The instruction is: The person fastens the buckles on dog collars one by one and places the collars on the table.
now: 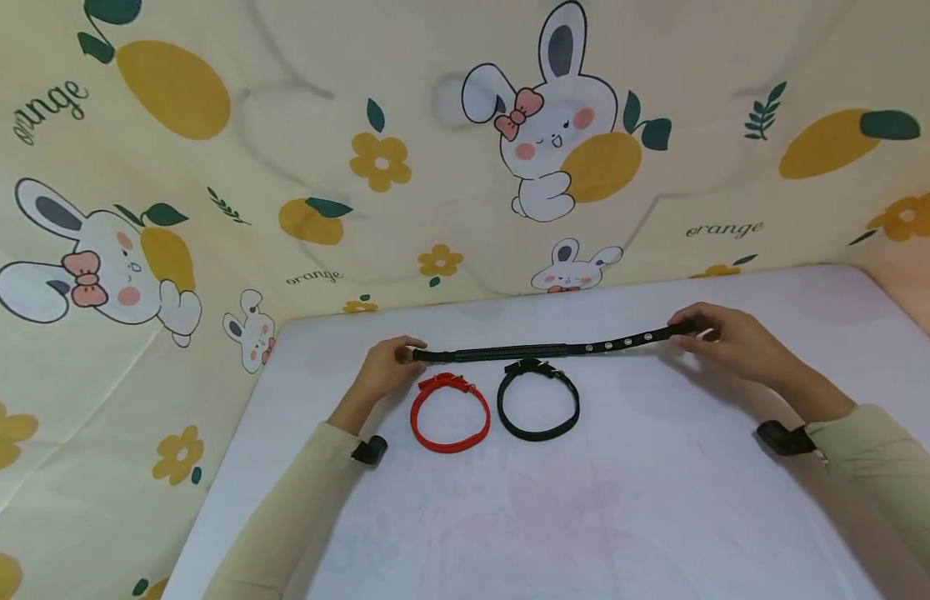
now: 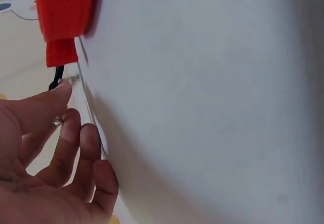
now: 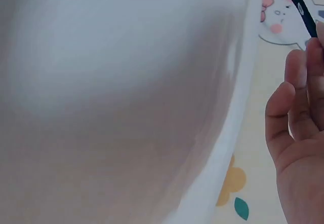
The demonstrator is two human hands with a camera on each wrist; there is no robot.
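Note:
A black collar (image 1: pixel 510 352) with metal eyelets toward its right end is stretched out nearly straight between both hands. My left hand (image 1: pixel 387 364) pinches its left end, where a bit of metal shows in the left wrist view. The eyelet end is pinched by my right hand (image 1: pixel 723 343), with the strap (image 3: pixel 298 3) seen at the fingertips in the right wrist view. Below the stretched strap, a red collar (image 1: pixel 450 450) lies buckled in a loop near the left hand. Beside it on the right lies a second black collar (image 1: pixel 538 436), also a buckled loop.
The white table (image 1: pixel 570 517) carries the collars. Behind and to the left hangs a cream cloth (image 1: pixel 420 75) printed with rabbits, oranges and flowers, meeting the table's far edge. A small dark camera (image 1: pixel 371 451) is worn on the left wrist, another (image 1: pixel 784 437) on the right.

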